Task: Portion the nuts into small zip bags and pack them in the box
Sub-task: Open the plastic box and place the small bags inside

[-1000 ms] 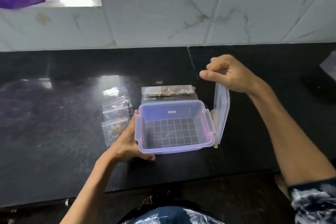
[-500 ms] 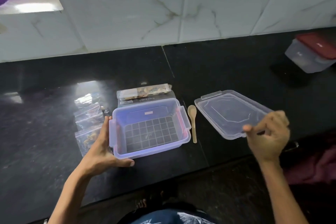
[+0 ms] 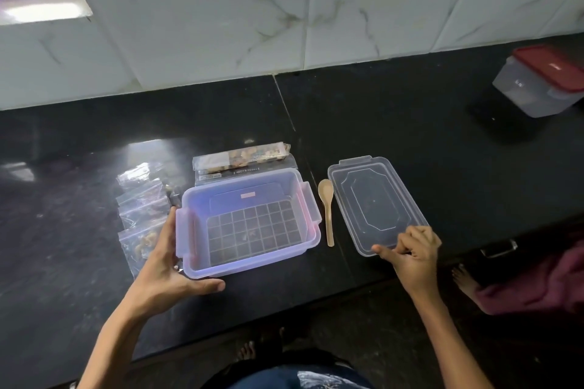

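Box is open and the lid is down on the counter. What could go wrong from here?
1. The lid lies near the counter's front edge, its near corner under the right hand; a nudge could tip it off.
2. The small zip bags overlap just behind the left hand holding the box; sliding the box could scatter them.
3. The wooden spoon lies loose between box and lid, easily knocked.

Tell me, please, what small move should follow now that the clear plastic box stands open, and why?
Probably let the right hand release the clear flat lid, which already lies on the black counter, then reach for a small zip bag of nuts. The clear plastic box is open and nearly empty, steadied by the left hand, and the bags lie beside it.
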A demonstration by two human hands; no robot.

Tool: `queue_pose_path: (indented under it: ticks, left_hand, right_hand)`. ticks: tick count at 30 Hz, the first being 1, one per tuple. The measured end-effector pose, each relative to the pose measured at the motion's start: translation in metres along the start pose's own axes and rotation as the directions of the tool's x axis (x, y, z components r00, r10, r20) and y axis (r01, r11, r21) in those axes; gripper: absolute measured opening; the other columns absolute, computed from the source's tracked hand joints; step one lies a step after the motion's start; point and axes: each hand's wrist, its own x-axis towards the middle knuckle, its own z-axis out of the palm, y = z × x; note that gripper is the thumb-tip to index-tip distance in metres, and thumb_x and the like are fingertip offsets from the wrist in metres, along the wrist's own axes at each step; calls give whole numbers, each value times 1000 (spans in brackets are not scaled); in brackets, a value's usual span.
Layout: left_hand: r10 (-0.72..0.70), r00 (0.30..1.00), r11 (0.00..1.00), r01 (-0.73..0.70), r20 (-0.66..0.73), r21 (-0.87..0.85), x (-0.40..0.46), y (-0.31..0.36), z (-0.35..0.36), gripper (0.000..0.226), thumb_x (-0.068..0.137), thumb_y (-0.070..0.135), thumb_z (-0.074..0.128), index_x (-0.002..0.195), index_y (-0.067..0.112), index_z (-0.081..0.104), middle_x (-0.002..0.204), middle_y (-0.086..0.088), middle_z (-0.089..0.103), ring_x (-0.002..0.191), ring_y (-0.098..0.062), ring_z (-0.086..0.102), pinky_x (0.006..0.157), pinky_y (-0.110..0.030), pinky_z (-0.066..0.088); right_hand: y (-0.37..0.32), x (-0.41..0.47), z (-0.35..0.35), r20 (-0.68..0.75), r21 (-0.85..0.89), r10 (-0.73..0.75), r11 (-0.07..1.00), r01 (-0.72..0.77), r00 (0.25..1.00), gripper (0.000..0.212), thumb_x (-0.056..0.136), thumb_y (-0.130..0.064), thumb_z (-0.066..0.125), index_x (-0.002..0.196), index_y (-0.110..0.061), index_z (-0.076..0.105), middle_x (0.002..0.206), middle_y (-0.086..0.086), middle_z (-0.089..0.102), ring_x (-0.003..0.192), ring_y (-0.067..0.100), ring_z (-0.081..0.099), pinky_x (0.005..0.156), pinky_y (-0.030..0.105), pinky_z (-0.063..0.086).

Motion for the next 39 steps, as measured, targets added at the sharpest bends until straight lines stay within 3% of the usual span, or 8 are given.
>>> queue_pose_path:
  ticks: [4, 12, 17, 22, 26, 32, 35, 39]
  left_hand:
    - [-22, 1000, 1000, 22, -11, 1, -1, -2, 0, 143, 22, 69, 85, 144, 50, 14, 141, 31, 29, 127, -6, 38, 105, -38, 37]
    - [-45, 998, 998, 47, 32, -38, -3, -2, -4, 148, 25, 61, 89, 147, 47, 7, 153, 25, 19, 134, -6, 34, 108, -37, 36]
    - [-64, 998, 986, 65, 15, -155, -16, 11, -23, 167, 10, 57, 91, 149, 38, -1, 151, 30, 9, 110, 36, 31, 92, -4, 37]
    - [56, 972, 936, -131, -230, -326, -7, 51, -65, 114, 42, 69, 82, 138, 41, 28, 145, 25, 36, 129, 12, 37, 105, -17, 32]
    - [17, 924, 961, -121, -381, -250, 53, 69, -76, 56, 90, 24, 60, 142, 15, 40, 139, 0, 50, 124, -13, 50, 104, -28, 39]
    - [-195, 921, 973, 139, -336, -184, 148, 44, -54, 31, 92, 9, 58, 120, -3, 55, 115, -16, 60, 93, -23, 57, 73, -27, 40]
    - [-237, 897, 968, 250, -374, -15, 167, 32, -41, 18, 90, 11, 54, 73, 5, 52, 77, -9, 48, 79, -20, 44, 64, -32, 38]
    - [-306, 872, 913, 383, -381, 144, 180, 17, -32, 34, 91, 19, 51, 61, 6, 43, 64, -12, 45, 71, -29, 44, 59, -34, 31]
  right_hand:
    - [1, 4, -3, 173, -33, -2, 999, 8, 985, 60, 72, -78, 49, 51, -23, 34, 57, -16, 30, 70, 14, 39, 84, 30, 31]
    - [-7, 6, -9, 250, -42, 20, 999, -10, 968, 53, 68, -84, 45, 53, -35, 31, 57, -13, 37, 71, 12, 44, 81, 36, 32]
    - [-25, 22, -21, 160, -17, 13, 1000, -10, 987, 59, 73, -82, 43, 66, -24, 53, 70, -7, 52, 80, 17, 51, 82, 47, 41]
    - [-97, 101, -15, 113, 196, -85, 979, 62, 990, 46, 80, -63, 54, 86, -18, 61, 85, -5, 57, 87, 7, 50, 79, 28, 44]
    - [-145, 168, 33, 197, 370, -46, 929, -31, 979, 18, 85, -31, 68, 98, -20, 62, 85, -7, 63, 80, 7, 61, 70, 21, 52]
    - [-161, 216, 122, 629, 172, 317, 833, -525, 710, 40, 90, -27, 63, 124, -7, 56, 106, 8, 63, 82, 12, 60, 71, 27, 54]
    - [-153, 216, 145, 677, -44, 456, 808, -587, 577, 48, 91, -32, 62, 129, -4, 52, 123, 12, 59, 101, 20, 58, 82, 32, 52]
    - [-139, 209, 163, 674, -238, 560, 782, -576, 482, 60, 89, -39, 63, 131, 1, 48, 124, 14, 58, 107, 25, 59, 88, 36, 53]
